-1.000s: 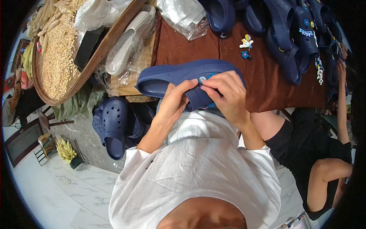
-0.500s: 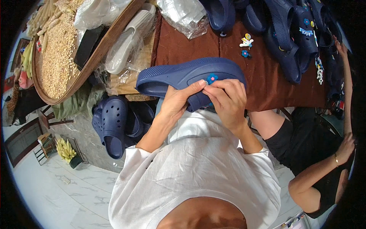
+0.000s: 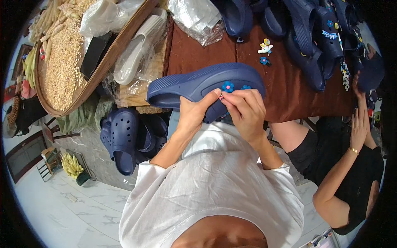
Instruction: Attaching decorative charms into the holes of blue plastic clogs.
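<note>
Left hand [image 3: 194,118] grips navy clog [image 3: 205,84] from below, held above the brown table [image 3: 285,95] edge near the chest. Right hand [image 3: 247,113] fingers pinch at the clog's top beside a blue flower charm [image 3: 227,87]. Risk: charm may pop out and drop to the floor if pressed off-centre.

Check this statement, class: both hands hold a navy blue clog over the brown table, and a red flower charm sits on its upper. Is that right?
One detail is wrong. The flower charm is blue with a red centre, not red. The head view shows it. The left hand and right hand do hold the navy clog at the edge of the brown table.
</note>
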Action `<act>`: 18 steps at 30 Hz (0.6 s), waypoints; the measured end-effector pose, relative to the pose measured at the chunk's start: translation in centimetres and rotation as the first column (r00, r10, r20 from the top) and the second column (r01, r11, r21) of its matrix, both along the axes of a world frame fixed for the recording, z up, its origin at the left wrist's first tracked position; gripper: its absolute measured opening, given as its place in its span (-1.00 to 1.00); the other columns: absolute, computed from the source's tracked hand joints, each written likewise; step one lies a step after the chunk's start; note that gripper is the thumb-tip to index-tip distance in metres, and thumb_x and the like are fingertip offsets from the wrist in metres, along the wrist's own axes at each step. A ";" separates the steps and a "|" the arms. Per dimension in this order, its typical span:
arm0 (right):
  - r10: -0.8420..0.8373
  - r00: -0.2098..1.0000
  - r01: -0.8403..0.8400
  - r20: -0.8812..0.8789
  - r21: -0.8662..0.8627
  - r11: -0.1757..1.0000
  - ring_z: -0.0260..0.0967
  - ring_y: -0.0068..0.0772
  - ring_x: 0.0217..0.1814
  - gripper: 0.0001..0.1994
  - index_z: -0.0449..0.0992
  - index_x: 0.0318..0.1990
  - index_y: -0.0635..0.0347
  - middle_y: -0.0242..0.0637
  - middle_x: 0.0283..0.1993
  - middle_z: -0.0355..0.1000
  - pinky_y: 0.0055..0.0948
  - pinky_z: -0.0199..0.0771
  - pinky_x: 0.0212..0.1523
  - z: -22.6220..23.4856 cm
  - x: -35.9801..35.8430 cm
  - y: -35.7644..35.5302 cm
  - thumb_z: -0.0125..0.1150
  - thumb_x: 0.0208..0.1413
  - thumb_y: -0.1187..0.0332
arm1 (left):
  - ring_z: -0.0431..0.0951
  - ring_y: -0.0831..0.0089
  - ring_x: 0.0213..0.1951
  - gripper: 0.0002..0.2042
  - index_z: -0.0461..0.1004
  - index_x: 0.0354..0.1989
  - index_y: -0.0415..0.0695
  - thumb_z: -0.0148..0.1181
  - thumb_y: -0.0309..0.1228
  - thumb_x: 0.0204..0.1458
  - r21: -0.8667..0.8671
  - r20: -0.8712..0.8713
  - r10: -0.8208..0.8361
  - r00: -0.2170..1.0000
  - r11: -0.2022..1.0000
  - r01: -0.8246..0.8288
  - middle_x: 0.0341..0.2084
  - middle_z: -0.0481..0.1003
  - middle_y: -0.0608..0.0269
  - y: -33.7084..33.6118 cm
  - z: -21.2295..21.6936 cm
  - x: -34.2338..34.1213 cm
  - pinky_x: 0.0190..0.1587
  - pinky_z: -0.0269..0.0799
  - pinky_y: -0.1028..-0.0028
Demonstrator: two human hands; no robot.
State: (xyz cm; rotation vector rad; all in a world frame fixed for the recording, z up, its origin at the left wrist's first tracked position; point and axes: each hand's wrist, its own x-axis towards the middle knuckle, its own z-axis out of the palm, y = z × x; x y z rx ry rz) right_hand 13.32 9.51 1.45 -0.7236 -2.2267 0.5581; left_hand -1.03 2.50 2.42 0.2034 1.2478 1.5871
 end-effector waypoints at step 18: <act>-0.118 0.993 0.102 -0.017 -0.385 0.917 0.54 -0.40 -0.14 -0.85 0.64 -0.15 0.25 -0.26 -0.19 0.59 -0.47 0.46 -0.06 0.3 1.0 11.9 0.27 0.16 0.43 | 0.64 0.34 -0.13 -0.69 0.45 -0.05 -0.47 0.24 -0.47 0.13 -0.051 0.288 -0.067 0.955 0.995 0.085 -0.16 0.58 0.03 -0.8 0.1 -2.6 -0.03 0.61 0.36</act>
